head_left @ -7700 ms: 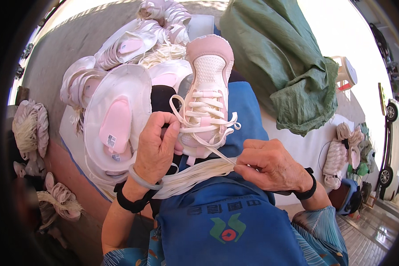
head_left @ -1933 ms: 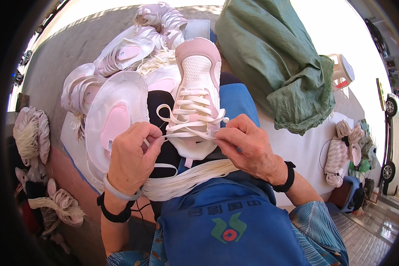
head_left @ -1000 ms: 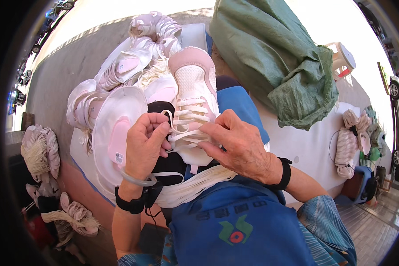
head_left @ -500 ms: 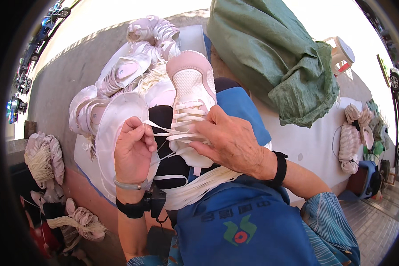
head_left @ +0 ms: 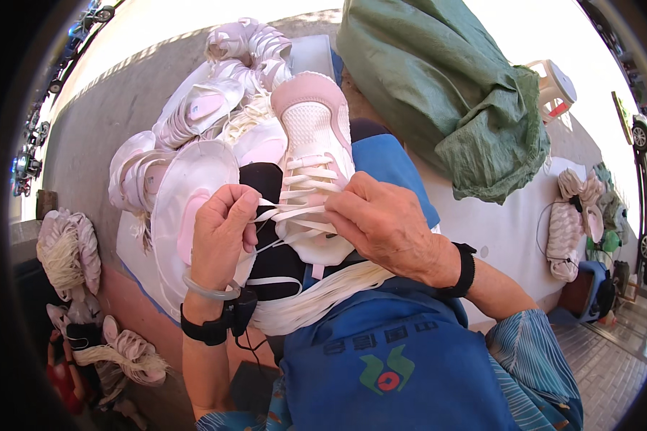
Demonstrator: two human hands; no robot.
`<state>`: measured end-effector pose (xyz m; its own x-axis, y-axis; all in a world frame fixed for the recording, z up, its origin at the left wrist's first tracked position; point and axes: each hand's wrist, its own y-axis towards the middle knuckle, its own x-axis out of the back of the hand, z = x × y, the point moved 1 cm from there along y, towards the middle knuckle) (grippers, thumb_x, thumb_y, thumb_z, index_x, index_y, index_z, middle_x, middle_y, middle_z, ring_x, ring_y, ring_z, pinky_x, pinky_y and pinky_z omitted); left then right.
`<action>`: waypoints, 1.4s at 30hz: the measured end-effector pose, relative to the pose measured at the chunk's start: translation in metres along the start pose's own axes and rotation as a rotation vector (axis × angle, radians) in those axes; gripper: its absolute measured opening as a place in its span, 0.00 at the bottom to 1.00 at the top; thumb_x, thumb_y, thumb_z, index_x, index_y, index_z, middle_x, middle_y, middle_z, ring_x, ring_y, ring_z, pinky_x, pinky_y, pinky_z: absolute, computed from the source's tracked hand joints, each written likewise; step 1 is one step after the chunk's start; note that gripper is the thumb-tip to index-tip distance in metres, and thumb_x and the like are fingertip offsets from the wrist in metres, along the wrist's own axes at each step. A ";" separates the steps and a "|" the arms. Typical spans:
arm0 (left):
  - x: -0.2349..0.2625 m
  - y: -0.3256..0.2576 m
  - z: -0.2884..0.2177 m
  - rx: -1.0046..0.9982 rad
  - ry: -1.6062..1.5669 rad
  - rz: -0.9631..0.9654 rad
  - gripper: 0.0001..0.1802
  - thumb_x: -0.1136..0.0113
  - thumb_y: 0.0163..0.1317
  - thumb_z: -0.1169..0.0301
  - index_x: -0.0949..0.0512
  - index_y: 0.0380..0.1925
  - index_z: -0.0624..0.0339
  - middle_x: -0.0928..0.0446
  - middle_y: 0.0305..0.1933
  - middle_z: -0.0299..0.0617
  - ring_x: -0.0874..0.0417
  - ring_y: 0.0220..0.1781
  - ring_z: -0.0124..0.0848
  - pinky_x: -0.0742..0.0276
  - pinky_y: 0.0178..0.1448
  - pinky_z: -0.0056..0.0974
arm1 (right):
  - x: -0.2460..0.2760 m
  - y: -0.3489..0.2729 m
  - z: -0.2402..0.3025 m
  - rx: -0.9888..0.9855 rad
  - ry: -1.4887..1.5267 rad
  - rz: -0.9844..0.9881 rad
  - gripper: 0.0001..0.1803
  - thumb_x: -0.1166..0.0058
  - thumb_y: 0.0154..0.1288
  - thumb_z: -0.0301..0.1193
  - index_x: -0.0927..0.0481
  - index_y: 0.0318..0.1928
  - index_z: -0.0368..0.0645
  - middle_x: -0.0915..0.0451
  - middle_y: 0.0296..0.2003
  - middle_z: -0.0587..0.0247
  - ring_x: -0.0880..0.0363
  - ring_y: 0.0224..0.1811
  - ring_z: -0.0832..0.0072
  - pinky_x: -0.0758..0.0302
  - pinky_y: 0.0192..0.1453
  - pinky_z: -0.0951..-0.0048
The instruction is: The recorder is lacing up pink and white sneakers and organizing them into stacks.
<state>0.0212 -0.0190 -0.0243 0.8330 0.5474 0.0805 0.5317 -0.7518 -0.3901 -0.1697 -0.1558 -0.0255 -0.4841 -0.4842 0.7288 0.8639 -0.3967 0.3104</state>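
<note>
Right hand (head_left: 389,233) at laces (head_left: 302,211), green cloth (head_left: 449,108) beyond

Head-worn fisheye view (dark at the rim), facing down, near the hands (head_left: 392,233)

Since half a second ago, the left hand (head_left: 226,230) has come nearer to the left side of the pink-and-white shoe (head_left: 313,129), and the right hand (head_left: 388,233) has shifted toward its right side. One second ago a loop stood open at the shoe's left edge; now a white lace (head_left: 292,210) runs there from the left fingers toward the right hand.
</note>
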 end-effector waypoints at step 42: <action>-0.023 -0.050 -0.013 0.196 0.330 0.316 0.16 0.48 0.72 0.62 0.23 0.42 0.67 0.22 0.28 0.37 0.27 0.18 0.18 0.33 0.20 0.24 | 0.018 -0.005 -0.004 -0.056 0.165 -0.013 0.13 0.36 0.58 0.27 0.20 0.45 0.44 0.28 0.30 0.61 0.24 0.29 0.65 0.27 0.32 0.67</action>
<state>-0.0221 0.0011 0.0050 0.9696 0.1344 0.2043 0.2329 -0.7618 -0.6045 -0.1832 -0.1656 -0.0168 -0.5154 -0.5982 0.6136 0.8505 -0.4446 0.2810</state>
